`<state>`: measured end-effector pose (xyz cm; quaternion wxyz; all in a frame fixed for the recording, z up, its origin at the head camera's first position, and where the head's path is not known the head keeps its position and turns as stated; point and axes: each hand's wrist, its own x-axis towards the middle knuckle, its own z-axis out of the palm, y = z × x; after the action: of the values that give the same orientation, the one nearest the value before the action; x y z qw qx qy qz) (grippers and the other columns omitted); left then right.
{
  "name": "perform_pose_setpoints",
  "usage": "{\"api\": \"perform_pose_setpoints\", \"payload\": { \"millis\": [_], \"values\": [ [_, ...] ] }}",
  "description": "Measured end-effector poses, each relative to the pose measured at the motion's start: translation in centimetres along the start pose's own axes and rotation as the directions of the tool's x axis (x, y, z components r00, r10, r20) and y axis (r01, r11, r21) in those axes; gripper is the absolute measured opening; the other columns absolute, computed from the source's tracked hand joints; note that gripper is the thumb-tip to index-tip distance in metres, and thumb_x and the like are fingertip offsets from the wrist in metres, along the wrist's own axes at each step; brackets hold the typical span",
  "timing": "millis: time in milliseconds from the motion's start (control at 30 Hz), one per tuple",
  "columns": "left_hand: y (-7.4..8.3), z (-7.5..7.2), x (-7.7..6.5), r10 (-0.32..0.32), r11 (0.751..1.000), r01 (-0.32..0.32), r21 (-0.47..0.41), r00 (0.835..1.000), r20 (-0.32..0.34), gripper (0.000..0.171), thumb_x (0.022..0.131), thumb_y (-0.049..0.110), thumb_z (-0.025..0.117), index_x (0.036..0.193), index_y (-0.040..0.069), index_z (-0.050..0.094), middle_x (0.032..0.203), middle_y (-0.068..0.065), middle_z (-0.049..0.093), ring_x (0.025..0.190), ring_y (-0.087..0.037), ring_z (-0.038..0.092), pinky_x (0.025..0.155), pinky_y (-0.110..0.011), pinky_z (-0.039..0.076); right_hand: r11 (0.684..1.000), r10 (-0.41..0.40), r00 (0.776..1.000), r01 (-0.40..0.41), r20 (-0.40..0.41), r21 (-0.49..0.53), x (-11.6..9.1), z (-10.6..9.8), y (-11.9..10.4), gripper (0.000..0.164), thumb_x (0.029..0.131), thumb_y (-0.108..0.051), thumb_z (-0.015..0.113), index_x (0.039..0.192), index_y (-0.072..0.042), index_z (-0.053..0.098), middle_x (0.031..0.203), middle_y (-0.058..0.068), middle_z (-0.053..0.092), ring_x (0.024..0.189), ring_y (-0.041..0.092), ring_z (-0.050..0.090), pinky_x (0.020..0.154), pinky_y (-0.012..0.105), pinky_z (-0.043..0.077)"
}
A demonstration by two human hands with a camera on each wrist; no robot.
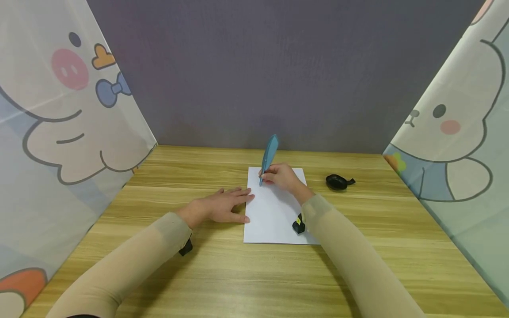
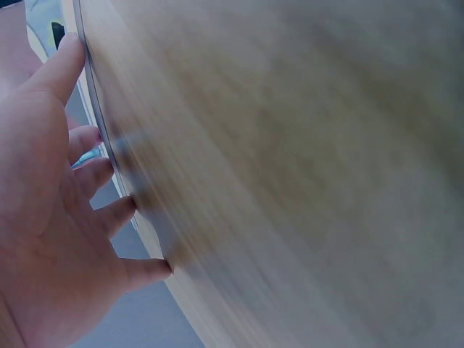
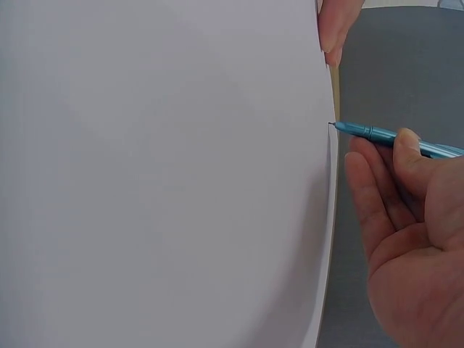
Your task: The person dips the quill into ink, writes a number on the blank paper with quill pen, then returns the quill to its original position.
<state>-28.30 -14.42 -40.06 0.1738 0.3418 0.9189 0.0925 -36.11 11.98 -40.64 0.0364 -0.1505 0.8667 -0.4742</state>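
A sheet of white paper (image 1: 270, 216) lies on the wooden table. My right hand (image 1: 281, 176) pinches a blue feather-shaped pen (image 1: 269, 154) near its lower end, over the upper left part of the sheet. In the right wrist view the pen (image 3: 384, 136) has its tip at the paper (image 3: 167, 174), beside a tiny dark mark. My left hand (image 1: 222, 206) lies flat with spread fingers, fingertips and thumb at the sheet's left edge. The left wrist view shows the same hand (image 2: 65, 196) with its fingertips against the tabletop side.
To the right of the sheet lies a black oval object (image 1: 336, 182) with a short tail. A grey panel (image 1: 262, 79) stands along the table's (image 1: 222, 282) back edge. Cloths printed with cartoon animals hang at the left (image 1: 47, 132) and right (image 1: 469, 132).
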Motion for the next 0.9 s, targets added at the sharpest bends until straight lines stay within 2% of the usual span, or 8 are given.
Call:
{"api": "perform_pose_setpoints", "payload": {
  "millis": [333, 600, 900],
  "values": [
    [-0.03, 0.06, -0.1, 0.01, 1.0, -0.01, 0.003, 1.0, -0.008, 0.089, 0.106, 0.072, 0.056, 0.177, 0.027, 0.027, 0.186, 0.001, 0.015, 0.173, -0.033, 0.014, 0.131, -0.078, 0.016, 0.998, -0.04, 0.998, 0.038, 0.042, 0.04, -0.34, 0.35, -0.08, 0.018, 0.105, -0.013, 0.076, 0.116, -0.001, 0.084, 0.112, 0.015, 0.084, 0.093, 0.016, 0.079, 0.09, 0.038, 0.067],
    [0.13, -0.04, -0.17, 0.009, 1.0, -0.009, -0.003, 1.0, -0.009, 0.088, 0.106, 0.071, 0.056, 0.177, 0.026, 0.028, 0.186, 0.001, 0.015, 0.173, -0.033, 0.015, 0.131, -0.078, 0.016, 0.996, -0.03, 0.998, 0.025, 0.063, 0.08, -0.55, 0.56, -0.19, 0.019, 0.106, -0.01, 0.075, 0.117, 0.002, 0.083, 0.114, 0.018, 0.084, 0.096, 0.018, 0.08, 0.088, 0.033, 0.067],
    [0.42, -0.14, -0.44, 0.001, 1.0, -0.001, -0.003, 1.0, -0.006, 0.088, 0.107, 0.07, 0.057, 0.176, 0.025, 0.028, 0.186, 0.0, 0.015, 0.173, -0.034, 0.014, 0.131, -0.077, 0.016, 0.996, -0.024, 0.995, 0.016, 0.092, 0.085, -0.88, 0.77, -0.54, 0.018, 0.106, -0.011, 0.074, 0.117, 0.001, 0.083, 0.116, 0.016, 0.084, 0.097, 0.016, 0.08, 0.088, 0.033, 0.067]
  ]
}}
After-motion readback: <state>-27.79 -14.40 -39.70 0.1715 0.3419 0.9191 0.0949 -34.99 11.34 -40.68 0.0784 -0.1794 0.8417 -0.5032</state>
